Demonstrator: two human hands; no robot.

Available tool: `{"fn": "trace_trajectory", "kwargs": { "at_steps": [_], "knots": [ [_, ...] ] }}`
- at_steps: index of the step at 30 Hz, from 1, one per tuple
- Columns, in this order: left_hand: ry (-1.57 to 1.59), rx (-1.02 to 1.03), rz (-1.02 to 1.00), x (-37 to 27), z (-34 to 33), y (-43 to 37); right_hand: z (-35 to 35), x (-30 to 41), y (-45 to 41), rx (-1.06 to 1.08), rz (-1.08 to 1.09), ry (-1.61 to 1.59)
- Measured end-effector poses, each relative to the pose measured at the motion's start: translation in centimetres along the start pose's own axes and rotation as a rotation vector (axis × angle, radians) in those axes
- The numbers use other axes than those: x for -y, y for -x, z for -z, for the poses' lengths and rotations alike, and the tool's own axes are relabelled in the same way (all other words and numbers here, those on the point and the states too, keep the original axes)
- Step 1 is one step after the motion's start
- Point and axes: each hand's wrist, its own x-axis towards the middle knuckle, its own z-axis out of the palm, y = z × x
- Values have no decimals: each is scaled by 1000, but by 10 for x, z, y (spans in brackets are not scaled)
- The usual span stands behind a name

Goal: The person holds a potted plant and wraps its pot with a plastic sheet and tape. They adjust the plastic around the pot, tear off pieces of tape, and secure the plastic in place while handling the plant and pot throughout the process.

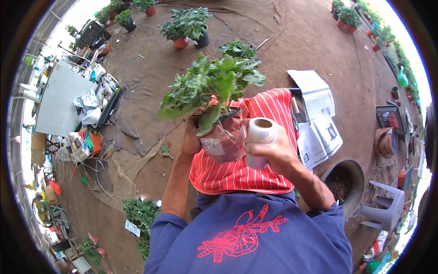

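A leafy potted plant (219, 82) stands on my lap, over a red cloth with white stripes (273, 102). Clear plastic film is around its reddish pot (226, 140), and a white label (212, 146) with handwriting shows on the side. My left hand (191, 137) grips the pot from the left, its fingers partly hidden under leaves. In my right hand (273, 147) is a roll of clear stretch film (262, 132), held upright against the pot's right side. A strip of film appears to run between the roll and the pot.
Newspaper sheets (316, 126) lie to the right, partly over a dark crate. A tipped large pot (345, 185) and a grey plastic stool (386, 205) are at the lower right. Other potted plants (186, 27) stand ahead. A cluttered table (61, 99) is at left.
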Motion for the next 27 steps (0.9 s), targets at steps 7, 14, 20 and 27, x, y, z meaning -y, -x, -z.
{"fn": "trace_trajectory", "kwargs": {
  "at_steps": [7,14,20,27],
  "knots": [
    [-204,-196,-210,-21,-51,-12,10,14,-31,-48,220,301],
    [-248,-229,-118,-22,-80,-13,49,7,-49,175,113,41],
    [-304,-138,-201,-4,-79,-24,67,2,-54,151,298,477],
    [-617,-167,-336,14,-107,-43,80,5,-41,23,394,783]
  ]
}}
